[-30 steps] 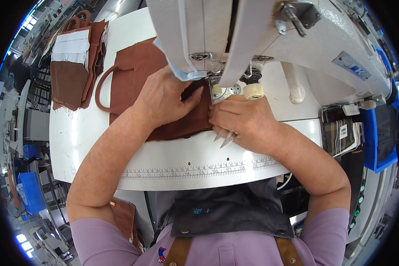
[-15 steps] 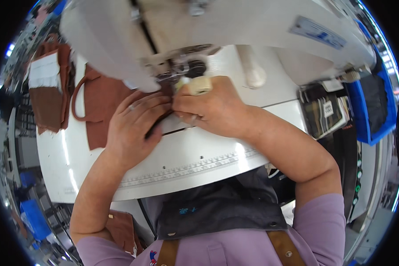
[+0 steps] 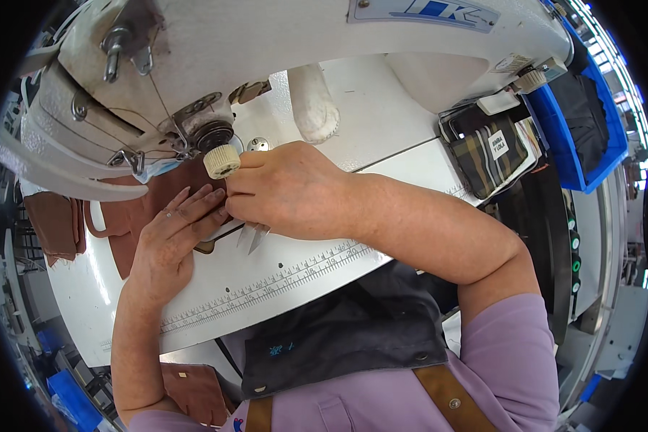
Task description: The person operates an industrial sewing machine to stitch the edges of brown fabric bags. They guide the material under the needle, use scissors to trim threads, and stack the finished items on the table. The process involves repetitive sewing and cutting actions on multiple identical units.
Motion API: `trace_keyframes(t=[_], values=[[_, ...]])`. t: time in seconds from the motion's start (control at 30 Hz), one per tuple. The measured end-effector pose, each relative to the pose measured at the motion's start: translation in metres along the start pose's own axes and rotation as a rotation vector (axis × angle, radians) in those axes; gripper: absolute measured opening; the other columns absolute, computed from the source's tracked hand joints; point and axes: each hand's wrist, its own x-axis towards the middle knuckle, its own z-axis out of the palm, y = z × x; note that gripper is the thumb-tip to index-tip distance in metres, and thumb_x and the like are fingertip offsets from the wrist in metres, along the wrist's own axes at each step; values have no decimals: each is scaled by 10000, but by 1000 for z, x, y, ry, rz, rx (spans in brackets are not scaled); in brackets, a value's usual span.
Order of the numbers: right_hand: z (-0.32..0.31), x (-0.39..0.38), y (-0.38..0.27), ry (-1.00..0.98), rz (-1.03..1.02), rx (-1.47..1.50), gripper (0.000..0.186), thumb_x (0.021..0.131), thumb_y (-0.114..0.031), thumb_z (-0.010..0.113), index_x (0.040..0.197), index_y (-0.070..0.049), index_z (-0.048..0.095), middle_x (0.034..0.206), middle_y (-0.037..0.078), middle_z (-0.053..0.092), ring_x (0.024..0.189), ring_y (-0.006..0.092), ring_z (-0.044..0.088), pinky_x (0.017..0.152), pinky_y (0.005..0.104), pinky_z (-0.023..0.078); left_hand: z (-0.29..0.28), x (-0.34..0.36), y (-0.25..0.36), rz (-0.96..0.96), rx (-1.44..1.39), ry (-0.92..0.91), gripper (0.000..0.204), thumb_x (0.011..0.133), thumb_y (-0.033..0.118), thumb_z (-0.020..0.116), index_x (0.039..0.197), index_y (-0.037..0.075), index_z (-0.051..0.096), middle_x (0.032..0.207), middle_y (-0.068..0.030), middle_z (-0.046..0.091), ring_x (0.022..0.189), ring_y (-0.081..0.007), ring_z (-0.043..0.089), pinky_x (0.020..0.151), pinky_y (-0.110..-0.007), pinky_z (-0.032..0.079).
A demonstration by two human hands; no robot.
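Note:
My left hand [image 3: 173,241] lies with its fingers stretched out over brown fabric [image 3: 122,230], beside the sewing machine's needle area. The fabric has a looped handle at its left. My right hand [image 3: 288,189] is closed, its fingertips at the work beside the left fingertips. Two pointed metal blades of thread snips [image 3: 252,238] stick out below its palm; the rest of them is hidden. Just above the right fingers is the machine's cream ribbed knob [image 3: 222,162]. The white sewing machine head [image 3: 194,65] hides the needle and part of the fabric.
A white table [image 3: 281,288] with a printed ruler strip spans the front. Stacked brown pieces [image 3: 54,223] lie at the left edge. At the right are a plaid pouch [image 3: 486,147] and a blue bin [image 3: 590,155] of dark material. A brown piece [image 3: 191,389] hangs below the table.
The view has shifted, so the machine and hands appear farther left. Both hands remain at the fabric by the needle area. The snips' blades show more plainly below my right hand.

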Motion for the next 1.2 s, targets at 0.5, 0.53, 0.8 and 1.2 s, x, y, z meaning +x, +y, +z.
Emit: trace_keyframes(t=[0.5, 0.53, 0.8, 1.2], values=[[-8, 2, -3, -13, 44, 98, 106, 745, -127, 742, 848, -110, 722, 920, 12, 655, 849, 229, 661, 666, 373, 562, -26, -15, -2, -79, 111, -154, 481, 847, 4, 541, 1296, 60, 705, 1383, -109, 665, 1353, -321, 579, 1199, -504, 408], [-8, 2, -4, -18, 61, 109, 110, 754, -128, 754, 859, -110, 727, 928, 10, 661, 842, 231, 665, 665, 375, 561, -25, -14, 0, -75, 135, -145, 477, 849, 11, 546, 1295, 63, 706, 1383, -105, 665, 1353, -314, 580, 1199, -502, 408], [-13, 4, -1, -97, 156, 239, 105, 843, -162, 785, 870, -82, 722, 866, 25, 682, 713, 258, 665, 609, 397, 529, 2, -8, 0, 31, 22, 5, 437, 846, 31, 630, 1271, 81, 719, 1375, -69, 677, 1332, -262, 605, 1157, -477, 472], [-13, 3, 4, -103, 193, 191, 191, 823, -70, 815, 1009, -83, 775, 963, 45, 678, 787, 228, 690, 645, 348, 558, 2, -3, -14, 45, -22, 57, 395, 870, 46, 611, 1242, 77, 742, 1337, -77, 705, 1264, -283, 655, 1116, -451, 511]])
